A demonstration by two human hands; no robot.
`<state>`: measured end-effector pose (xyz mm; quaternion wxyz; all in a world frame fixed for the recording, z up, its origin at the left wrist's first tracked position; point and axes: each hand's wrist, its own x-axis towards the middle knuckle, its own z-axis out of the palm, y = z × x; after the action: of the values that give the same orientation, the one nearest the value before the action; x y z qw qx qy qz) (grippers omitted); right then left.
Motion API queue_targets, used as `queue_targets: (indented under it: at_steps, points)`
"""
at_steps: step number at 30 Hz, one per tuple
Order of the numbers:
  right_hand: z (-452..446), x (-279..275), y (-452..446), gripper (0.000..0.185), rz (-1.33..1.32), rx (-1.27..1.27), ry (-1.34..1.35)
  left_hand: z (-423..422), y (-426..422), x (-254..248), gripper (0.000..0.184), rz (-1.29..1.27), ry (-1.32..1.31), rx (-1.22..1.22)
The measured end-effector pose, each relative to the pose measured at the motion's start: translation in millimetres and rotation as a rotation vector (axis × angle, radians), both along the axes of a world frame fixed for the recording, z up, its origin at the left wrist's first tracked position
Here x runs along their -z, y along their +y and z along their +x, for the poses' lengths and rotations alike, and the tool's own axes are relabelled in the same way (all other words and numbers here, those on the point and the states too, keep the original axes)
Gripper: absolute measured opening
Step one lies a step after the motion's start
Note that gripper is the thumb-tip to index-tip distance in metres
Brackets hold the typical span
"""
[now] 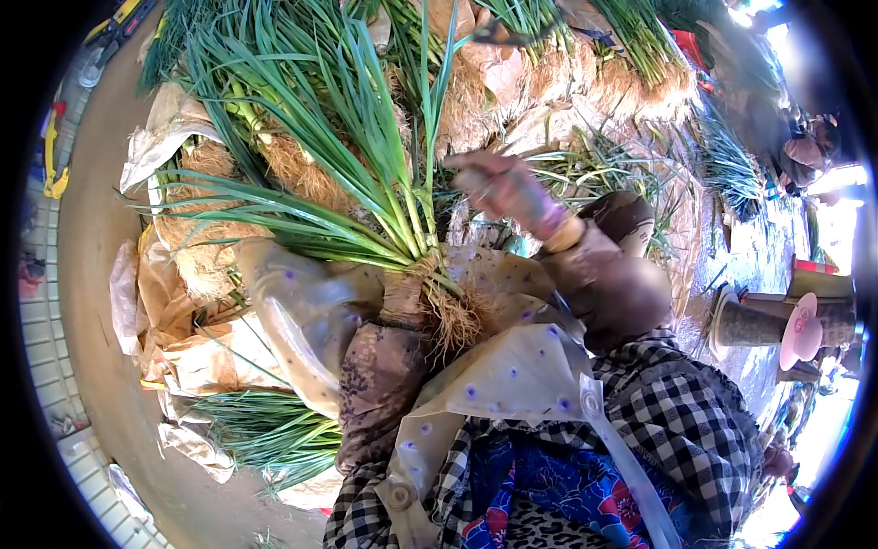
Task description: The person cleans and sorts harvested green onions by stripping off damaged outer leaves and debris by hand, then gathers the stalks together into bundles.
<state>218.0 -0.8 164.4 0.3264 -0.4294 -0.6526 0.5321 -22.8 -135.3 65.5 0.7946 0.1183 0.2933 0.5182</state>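
Note:
A bunch of green onions (407, 215) lies across my lap, its long green leaves fanning up and left and its stringy roots hanging toward me. My left hand (402, 297) is closed around the bunch near the root end; roots and stalks hide most of its fingers. To the right of the stalks, my right hand (512, 192) is raised and smeared by motion. Its fingers point left toward the leaves, and I cannot make out anything in them. A translucent apron (503, 389) with purple spots covers my lap under the roots.
More onion bundles (558, 87) with matted roots lie along the far side. Another leafy bundle (265, 435) rests at lower left beside crumpled sacking (215, 352). Loose leaf scraps (604, 165) are strewn beyond my right hand. A pink round object (802, 331) stands at right.

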Motion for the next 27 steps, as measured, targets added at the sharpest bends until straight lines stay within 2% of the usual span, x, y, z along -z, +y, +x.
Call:
queue_targets:
  at_steps: [1, 3, 4, 7, 10, 11, 14, 15, 16, 17, 18, 21, 22, 23, 24, 26, 27]
  points:
    - [-18, 34, 4, 0.035, 0.515, 0.013, -0.130, 0, 1, -1, 0.040, 0.003, 0.001, 0.004]
    - [-45, 51, -6, 0.026, 0.062, 0.057, 0.053, 1, 3, -2, 0.040, 0.002, 0.004, 0.007]
    - [-51, 55, -11, 0.023, 0.432, 0.024, -0.378, 1, 5, -3, 0.040, 0.005, 0.003, 0.011]
    - [-56, 41, -31, 0.023, 0.244, -0.076, -0.304, 3, 8, -3, 0.040, 0.000, -0.003, 0.027]
    - [-45, 33, -54, 0.024, 0.529, -0.148, -0.209, 7, 17, 0, 0.040, 0.006, -0.013, 0.069]
    - [-38, 34, -56, 0.027, 0.419, -0.173, -0.171, 8, 22, 1, 0.039, 0.012, -0.014, 0.094]
    - [-29, 32, -56, 0.031, 0.566, -0.179, -0.249, 10, 42, 22, 0.039, 0.032, -0.027, 0.259]
    - [-28, 23, -57, 0.033, 0.554, -0.177, -0.110, 14, 45, 32, 0.039, 0.034, -0.041, 0.302]
    - [-29, 17, -59, 0.030, 0.573, -0.149, -0.103, 23, 52, 5, 0.039, 0.034, -0.059, 0.349]
    - [-29, 14, -63, 0.027, 0.591, -0.123, -0.094, 41, 44, -24, 0.037, 0.021, -0.155, 0.119]
    - [-30, 10, -65, 0.025, 0.606, -0.098, -0.085, 41, 50, -22, 0.038, -0.032, -0.116, 0.215]
    - [-28, -4, -66, 0.013, -0.144, -0.039, 0.471, 33, 92, -4, 0.040, -0.192, 0.005, 0.515]
    - [-27, -6, -66, 0.010, -0.397, -0.017, 0.652, 23, 97, 0, 0.045, -0.147, -0.004, 0.630]
    - [-21, -1, -65, 0.009, -0.489, 0.007, 0.643, 13, 103, 4, 0.050, -0.091, -0.012, 0.744]
    - [-15, -10, -65, 0.010, -0.434, 0.005, 0.588, 11, 105, -3, 0.045, -0.067, 0.009, 0.627]
    - [6, -40, -61, 0.012, -0.326, -0.004, 0.477, 16, 105, -12, 0.038, -0.044, 0.056, 0.167]
    - [22, -58, -54, 0.013, -0.275, 0.024, 0.582, 19, 108, -17, 0.036, -0.037, 0.063, -0.032]
